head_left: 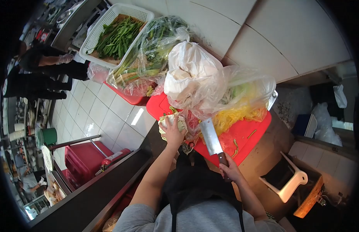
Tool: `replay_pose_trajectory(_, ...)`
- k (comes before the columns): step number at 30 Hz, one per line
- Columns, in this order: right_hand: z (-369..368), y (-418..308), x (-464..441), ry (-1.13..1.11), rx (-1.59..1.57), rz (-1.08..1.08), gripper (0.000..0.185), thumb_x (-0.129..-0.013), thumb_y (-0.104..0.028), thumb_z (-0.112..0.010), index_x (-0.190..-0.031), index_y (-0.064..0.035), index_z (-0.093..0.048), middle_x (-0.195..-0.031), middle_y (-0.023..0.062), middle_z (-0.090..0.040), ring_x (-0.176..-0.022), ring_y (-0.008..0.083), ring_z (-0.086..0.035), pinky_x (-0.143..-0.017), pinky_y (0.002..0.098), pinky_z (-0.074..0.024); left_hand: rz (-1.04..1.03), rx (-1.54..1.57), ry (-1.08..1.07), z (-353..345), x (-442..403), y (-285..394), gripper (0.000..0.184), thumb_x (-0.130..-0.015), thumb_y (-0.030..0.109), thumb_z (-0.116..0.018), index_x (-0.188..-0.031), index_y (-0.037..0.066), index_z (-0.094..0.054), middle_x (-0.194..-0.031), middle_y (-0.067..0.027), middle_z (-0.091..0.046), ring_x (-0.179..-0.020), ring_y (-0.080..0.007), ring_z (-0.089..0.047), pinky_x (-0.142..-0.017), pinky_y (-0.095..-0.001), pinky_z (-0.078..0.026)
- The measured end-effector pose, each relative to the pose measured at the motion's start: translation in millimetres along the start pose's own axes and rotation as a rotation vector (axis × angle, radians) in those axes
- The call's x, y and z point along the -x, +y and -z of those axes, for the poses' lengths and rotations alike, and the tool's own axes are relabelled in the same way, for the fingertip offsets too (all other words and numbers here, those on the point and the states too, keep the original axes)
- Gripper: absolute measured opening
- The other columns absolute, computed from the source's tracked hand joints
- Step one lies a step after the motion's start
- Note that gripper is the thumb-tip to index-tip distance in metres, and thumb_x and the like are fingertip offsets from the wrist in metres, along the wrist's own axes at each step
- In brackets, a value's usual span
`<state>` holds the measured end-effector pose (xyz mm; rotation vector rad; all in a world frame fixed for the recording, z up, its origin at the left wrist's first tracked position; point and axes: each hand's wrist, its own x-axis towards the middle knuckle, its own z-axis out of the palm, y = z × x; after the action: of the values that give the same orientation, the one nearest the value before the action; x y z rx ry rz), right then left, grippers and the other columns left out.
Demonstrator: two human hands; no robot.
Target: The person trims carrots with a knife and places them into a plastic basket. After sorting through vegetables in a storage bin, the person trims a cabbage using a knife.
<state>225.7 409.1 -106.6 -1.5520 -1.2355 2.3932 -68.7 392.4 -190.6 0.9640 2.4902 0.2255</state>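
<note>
My left hand (172,133) is spread over a pale, round leafy vegetable (181,122), which looks like a cabbage, at the left part of the red board (247,141). The fingers of my right hand (230,170) are wrapped round the dark handle of a cleaver (212,138). Its broad blade points up and away from me, over the board's near side. Beyond it lie a yellow bag (235,116) and a clear plastic bag (245,91) with something greenish inside. A white bag (191,69) stands behind the vegetable. Green scraps lie on the board at the right.
A white basket (145,13) of leafy greens and a clear bag of long greens (148,54) are at the back left. A white chair (297,179) stands at the right. Red bins (88,156) and a fire extinguisher (114,157) are left. People stand at the far left.
</note>
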Motion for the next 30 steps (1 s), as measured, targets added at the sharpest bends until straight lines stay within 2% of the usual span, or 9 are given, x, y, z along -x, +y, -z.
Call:
replay_pose_trajectory(7, -8, 25, -6, -0.035, 0.007, 0.019, 0.067, -0.09, -0.009, -0.055, -0.146, -0.0143, -0.018, -0.081, 0.0053, -0.053, -0.048, 0.0101, -0.05, -0.044, 0.0258, -0.0427, -0.241, 0.082, 0.245, -16, 5, -20, 0.045, -0.073, 0.018, -0.07, -0.114, 0.018, -0.053, -0.13, -0.0149, -0.041, -0.126, -0.0484, -0.026, -0.098, -0.056, -0.036)
replay_pose_trajectory(8, -6, 27, -7, -0.032, 0.016, 0.025, 0.067, -0.089, -0.009, -0.055, -0.146, -0.0146, -0.018, -0.081, 0.0056, -0.053, -0.048, 0.0103, -0.05, -0.044, 0.0257, -0.0428, -0.261, 0.09, 0.263, -14, 5, -16, 0.029, -0.073, 0.016, -0.07, -0.099, 0.013, -0.058, -0.127, -0.014, -0.044, -0.124, -0.0453, -0.032, -0.1, -0.0507, -0.034)
replay_pose_trajectory(12, 2, 38, -11, 0.018, 0.061, 0.126, 0.067, -0.086, -0.005, -0.056, -0.143, -0.0148, -0.022, -0.082, 0.0059, -0.054, -0.05, 0.0104, -0.052, -0.045, 0.0257, -0.0433, -0.283, 0.018, 0.193, -6, -3, 13, 0.017, -0.073, 0.016, -0.07, -0.086, 0.008, -0.062, -0.125, -0.0146, -0.045, -0.116, -0.0448, -0.042, -0.095, -0.0506, -0.038)
replay_pose_trajectory(15, 0, 23, -5, 0.051, 0.033, 0.11, 0.061, -0.082, -0.002, -0.056, -0.135, -0.013, -0.03, -0.083, 0.0082, -0.055, -0.056, 0.0154, -0.056, -0.051, 0.0292, -0.0461, -0.234, 0.259, 0.213, -9, -9, 14, 0.021, -0.072, 0.017, -0.072, -0.087, 0.008, -0.061, -0.123, -0.0167, -0.046, -0.116, -0.0443, -0.042, -0.092, -0.0516, -0.039)
replay_pose_trajectory(19, -25, 27, -21, 0.175, 0.403, 0.368, 0.052, -0.078, -0.001, -0.057, -0.124, -0.0112, -0.036, -0.089, 0.0159, -0.056, -0.076, 0.0296, -0.062, -0.066, 0.0388, -0.0489, -0.075, 0.08, 0.116, -8, -11, -10, 0.061, -0.08, 0.037, -0.067, -0.132, 0.016, -0.044, -0.138, -0.0228, -0.029, -0.128, -0.0427, -0.026, -0.102, -0.0498, -0.029)
replay_pose_trajectory(20, -39, 13, -19, 0.186, 0.397, 0.431, 0.054, -0.077, -0.002, -0.058, -0.125, -0.0114, -0.035, -0.097, 0.0205, -0.056, -0.09, 0.04, -0.059, -0.075, 0.044, -0.0468, 0.023, 0.078, -0.06, -9, -13, -13, 0.073, -0.086, 0.041, -0.058, -0.144, 0.014, -0.023, -0.144, -0.0226, -0.019, -0.129, -0.045, -0.02, -0.107, -0.0489, -0.022)
replay_pose_trajectory(24, -75, 18, -51, 0.203, 0.57, 0.565, 0.055, -0.077, -0.004, -0.059, -0.125, -0.0101, -0.034, -0.11, 0.0202, -0.055, -0.089, 0.0416, -0.06, -0.072, 0.0451, -0.0493, -0.181, 0.34, -0.011, -76, -33, -83, 0.06, -0.095, 0.034, -0.045, -0.145, 0.014, -0.018, -0.142, -0.0314, -0.01, -0.13, -0.0491, -0.022, -0.105, -0.0492, -0.028)
replay_pose_trajectory(28, -90, 19, -68, 0.197, 0.79, 0.425, 0.054, -0.077, -0.007, -0.057, -0.126, -0.0069, -0.034, -0.114, 0.0203, -0.053, -0.083, 0.0405, -0.061, -0.068, 0.0457, -0.0515, 0.012, 0.733, -0.128, -111, -27, -111, 0.064, -0.095, 0.026, -0.044, -0.146, 0.015, -0.006, -0.143, -0.0288, -0.004, -0.129, -0.047, -0.025, -0.106, -0.0463, -0.028)
replay_pose_trajectory(30, -94, 23, -72, 0.195, 0.856, 0.347, 0.052, -0.078, -0.007, -0.055, -0.126, -0.006, -0.034, -0.113, 0.021, -0.052, -0.081, 0.0396, -0.062, -0.066, 0.046, -0.0518, -0.035, 0.535, -0.096, -65, -11, -71, 0.064, -0.095, 0.024, -0.043, -0.146, 0.014, -0.004, -0.143, -0.0284, -0.004, -0.129, -0.0465, -0.024, -0.107, -0.0455, -0.027)
